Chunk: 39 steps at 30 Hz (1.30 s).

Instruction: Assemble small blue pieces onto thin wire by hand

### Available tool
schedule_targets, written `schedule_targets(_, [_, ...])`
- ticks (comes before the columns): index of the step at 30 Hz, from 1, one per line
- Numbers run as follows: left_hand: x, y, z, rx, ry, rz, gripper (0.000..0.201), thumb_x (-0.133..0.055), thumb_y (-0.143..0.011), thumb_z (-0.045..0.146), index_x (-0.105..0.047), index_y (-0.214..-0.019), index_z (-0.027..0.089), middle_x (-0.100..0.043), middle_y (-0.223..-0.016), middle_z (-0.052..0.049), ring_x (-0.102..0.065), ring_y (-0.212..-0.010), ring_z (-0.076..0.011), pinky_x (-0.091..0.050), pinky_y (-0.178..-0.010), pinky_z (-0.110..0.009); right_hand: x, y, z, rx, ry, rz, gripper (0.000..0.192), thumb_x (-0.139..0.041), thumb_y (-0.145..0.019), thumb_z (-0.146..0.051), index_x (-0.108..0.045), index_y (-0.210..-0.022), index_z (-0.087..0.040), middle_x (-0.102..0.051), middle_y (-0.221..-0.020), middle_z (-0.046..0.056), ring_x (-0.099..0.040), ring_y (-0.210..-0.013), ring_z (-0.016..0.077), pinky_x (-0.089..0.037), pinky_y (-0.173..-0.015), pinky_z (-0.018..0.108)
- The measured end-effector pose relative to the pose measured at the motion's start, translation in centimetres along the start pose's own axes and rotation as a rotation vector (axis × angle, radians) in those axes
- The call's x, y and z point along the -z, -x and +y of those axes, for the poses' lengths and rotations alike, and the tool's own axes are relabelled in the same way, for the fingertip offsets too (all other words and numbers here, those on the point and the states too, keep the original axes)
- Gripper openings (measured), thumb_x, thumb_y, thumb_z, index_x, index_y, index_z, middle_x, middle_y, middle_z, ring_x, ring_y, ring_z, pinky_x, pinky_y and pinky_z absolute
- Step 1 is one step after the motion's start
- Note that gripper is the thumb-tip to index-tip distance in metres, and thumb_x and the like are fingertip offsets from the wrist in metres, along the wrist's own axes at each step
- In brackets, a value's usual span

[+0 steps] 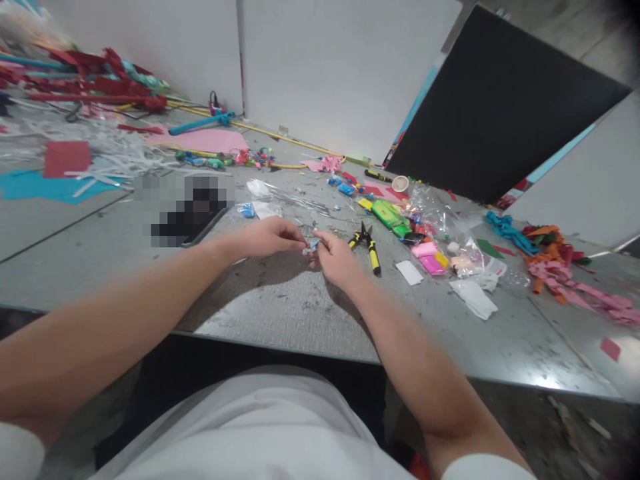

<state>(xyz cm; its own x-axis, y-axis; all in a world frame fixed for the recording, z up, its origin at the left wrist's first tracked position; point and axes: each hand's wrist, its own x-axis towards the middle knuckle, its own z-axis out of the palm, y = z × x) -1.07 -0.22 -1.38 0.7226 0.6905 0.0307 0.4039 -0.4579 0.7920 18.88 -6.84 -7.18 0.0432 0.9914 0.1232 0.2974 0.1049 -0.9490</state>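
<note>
Piece (314,245), small, blue and white, held over the counter (280,300) between the two hands, long axis too small to read; right hand (337,257) nearer, its grip pinched on the piece, thumb uppermost. Left hand (273,237) just left of it, fingertips at the piece's edge; whether that grip is clamped, cannot tell. Forearms converge from either side, pliers (374,257) beyond right hand

Pliers (371,247) on table (280,300) (right of right hand (337,259)).
</note>
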Motion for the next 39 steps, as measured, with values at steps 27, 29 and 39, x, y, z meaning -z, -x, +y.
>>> schedule_targets(27, [-0.2,-0.2,0.1,-0.027,-0.252,0.025,0.038,-0.057,-0.090,0.053,-0.070,-0.095,0.018,-0.072,-0.087,-0.005,-0.064,-0.081,-0.0206,-0.044,-0.070,-0.030,-0.9,1.4,-2.4,-0.106,-0.159,-0.089,0.023,-0.053,-0.101,-0.018,-0.072,-0.114,-0.019,-0.073,-0.081,0.003,-0.073,-0.070,0.0131,-0.058,-0.059,0.022])
schedule_targets(29, [-0.2,-0.2,0.0,-0.046,-0.225,0.035,0.036,-0.058,-0.089,0.052,-0.067,-0.095,0.018,-0.071,-0.084,-0.005,-0.063,-0.078,-0.0194,-0.044,-0.068,-0.029,-0.9,1.4,-2.2,-0.077,-0.152,-0.084,0.020,-0.057,-0.101,-0.024,-0.072,-0.114,-0.020,-0.075,-0.086,0.004,-0.074,-0.072,0.0138,-0.059,-0.060,0.023])
schedule_targets(39, [-0.2,-0.3,-0.3,-0.039,0.012,0.016,0.028,-0.069,-0.081,0.045,-0.067,-0.091,0.018,-0.075,-0.085,-0.005,-0.067,-0.075,-0.0190,-0.047,-0.067,-0.029,-0.3,1.7,-2.6,-0.041,-0.085,-0.023,0.021,-0.067,-0.093,-0.030,-0.077,-0.107,-0.019,-0.079,-0.096,0.006,-0.075,-0.076,0.0158,-0.059,-0.061,0.026])
